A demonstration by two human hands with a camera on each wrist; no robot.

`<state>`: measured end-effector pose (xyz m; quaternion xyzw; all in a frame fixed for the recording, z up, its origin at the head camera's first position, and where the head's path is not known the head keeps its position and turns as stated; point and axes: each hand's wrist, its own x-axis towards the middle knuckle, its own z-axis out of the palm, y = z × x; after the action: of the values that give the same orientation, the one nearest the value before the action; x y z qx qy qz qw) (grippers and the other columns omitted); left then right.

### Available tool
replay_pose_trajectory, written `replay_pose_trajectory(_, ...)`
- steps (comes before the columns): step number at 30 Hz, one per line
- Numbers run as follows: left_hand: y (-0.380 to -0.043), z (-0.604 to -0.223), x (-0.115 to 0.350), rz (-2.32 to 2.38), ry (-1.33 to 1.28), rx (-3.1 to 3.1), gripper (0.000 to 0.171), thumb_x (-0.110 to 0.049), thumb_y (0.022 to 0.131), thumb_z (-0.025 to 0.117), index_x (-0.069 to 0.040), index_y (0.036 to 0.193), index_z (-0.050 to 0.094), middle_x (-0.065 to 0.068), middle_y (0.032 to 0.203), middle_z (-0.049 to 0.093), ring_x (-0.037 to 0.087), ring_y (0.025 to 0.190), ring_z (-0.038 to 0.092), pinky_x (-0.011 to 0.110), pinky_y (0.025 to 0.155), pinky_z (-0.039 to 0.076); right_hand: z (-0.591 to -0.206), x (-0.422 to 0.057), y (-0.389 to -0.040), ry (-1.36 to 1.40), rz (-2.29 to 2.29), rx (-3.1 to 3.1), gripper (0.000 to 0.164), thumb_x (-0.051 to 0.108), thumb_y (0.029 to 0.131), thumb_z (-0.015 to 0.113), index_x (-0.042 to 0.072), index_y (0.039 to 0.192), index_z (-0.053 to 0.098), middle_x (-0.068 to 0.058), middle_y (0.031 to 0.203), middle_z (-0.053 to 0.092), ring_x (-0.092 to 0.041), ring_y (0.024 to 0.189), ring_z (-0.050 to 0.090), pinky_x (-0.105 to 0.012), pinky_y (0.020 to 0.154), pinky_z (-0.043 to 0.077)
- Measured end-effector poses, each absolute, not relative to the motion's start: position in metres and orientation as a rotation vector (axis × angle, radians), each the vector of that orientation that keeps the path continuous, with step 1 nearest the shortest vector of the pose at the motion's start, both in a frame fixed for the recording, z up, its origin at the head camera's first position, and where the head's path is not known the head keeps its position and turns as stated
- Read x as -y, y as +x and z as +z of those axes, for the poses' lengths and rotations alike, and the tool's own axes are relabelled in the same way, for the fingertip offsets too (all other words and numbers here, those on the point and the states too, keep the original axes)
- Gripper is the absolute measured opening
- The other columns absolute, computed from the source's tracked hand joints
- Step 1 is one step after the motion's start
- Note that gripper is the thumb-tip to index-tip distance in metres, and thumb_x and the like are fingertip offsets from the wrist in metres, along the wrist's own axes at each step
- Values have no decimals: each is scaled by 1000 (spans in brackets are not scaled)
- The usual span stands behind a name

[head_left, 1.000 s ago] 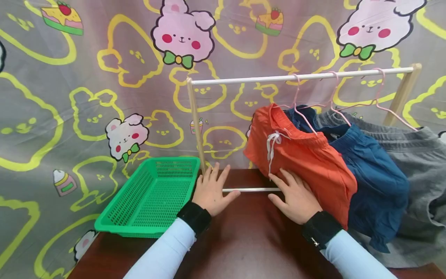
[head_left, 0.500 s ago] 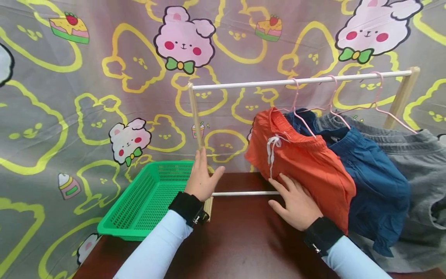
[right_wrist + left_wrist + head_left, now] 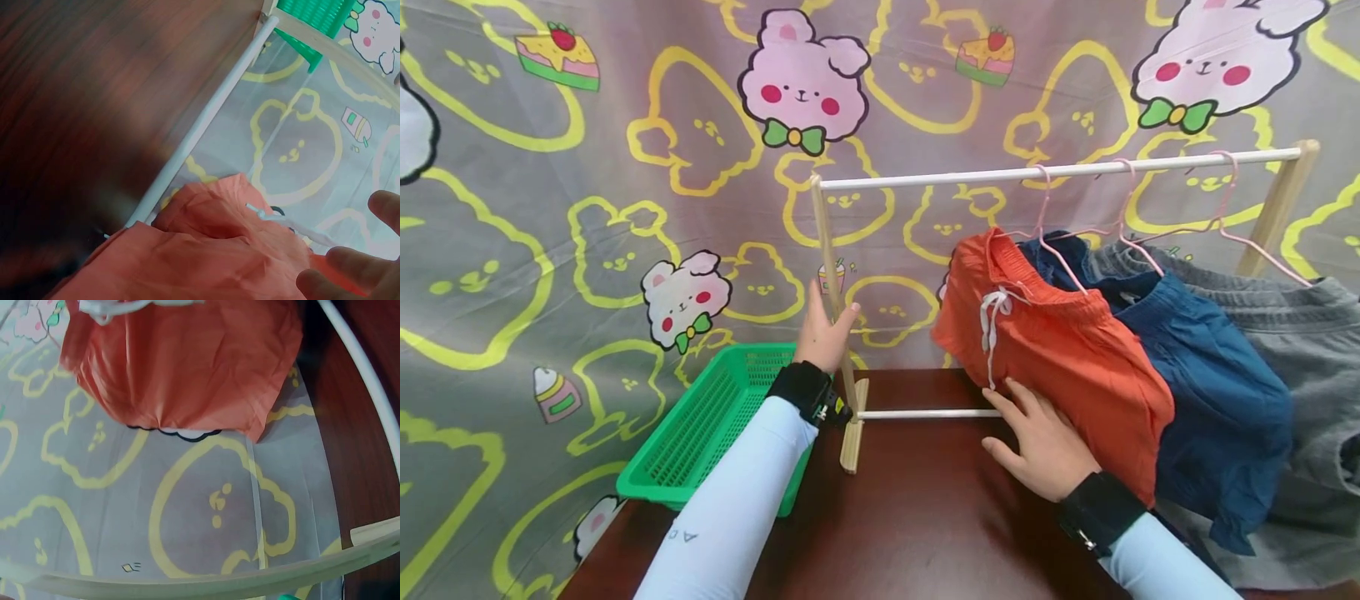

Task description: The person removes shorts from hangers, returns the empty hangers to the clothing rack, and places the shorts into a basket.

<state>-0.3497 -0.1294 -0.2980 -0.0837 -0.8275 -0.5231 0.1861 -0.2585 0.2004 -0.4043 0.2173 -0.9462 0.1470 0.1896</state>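
Observation:
In the head view my left hand [image 3: 822,333] is raised beside the wooden left post [image 3: 822,225] of a clothes rack, fingers extended upward. The post runs between thumb and index finger; in the left wrist view this post [image 3: 187,587] crosses the bottom. My right hand [image 3: 1048,446] reaches with spread fingers to the front of orange shorts [image 3: 1075,358] with a white drawstring [image 3: 992,317]. It overlaps their lower part and holds nothing. In the right wrist view, fingertips [image 3: 356,265] show beside the orange cloth [image 3: 206,256].
Blue shorts [image 3: 1217,375] and grey shorts [image 3: 1315,367] hang behind the orange pair on pink hangers from the white top rail [image 3: 940,178]. A green basket [image 3: 662,492] stands left of the rack on the dark wooden table [image 3: 910,517]. A patterned curtain [image 3: 602,150] hangs behind.
My left hand has moved up and left from over the table to the rack's left post. The right hand stays near the orange shorts.

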Motion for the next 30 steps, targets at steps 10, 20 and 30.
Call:
replay_pose_trajectory(10, -383, -303, 125, -1614, -169, 2202, 80, -49, 101, 54, -19, 162, 12, 21, 147, 44, 37, 126, 49, 56, 105, 38, -407, -196, -261, 636, 430, 2677, 71, 49, 92, 70, 20, 152, 46, -19, 155, 37, -41, 139, 37, -64, 109, 31)
replay_pose_trajectory(20, -393, -309, 110, -1693, -146, 2033, 55, -43, 103, 51, -8, 144, 37, 10, 102, 49, 29, 90, 49, 42, 83, 39, -408, -195, -261, 642, 441, 2708, 72, 49, 92, 70, 20, 153, 45, -19, 156, 36, -42, 138, 38, -64, 109, 32)
replay_pose_trajectory(30, -404, -316, 105, -1634, -97, 1999, 40, -41, 106, 45, -8, 129, 47, 9, 91, 49, 26, 79, 51, 39, 74, 42, -405, -193, -258, 667, 445, 2682, 70, 47, 93, 70, 19, 152, 46, -19, 155, 37, -40, 138, 39, -63, 108, 34)
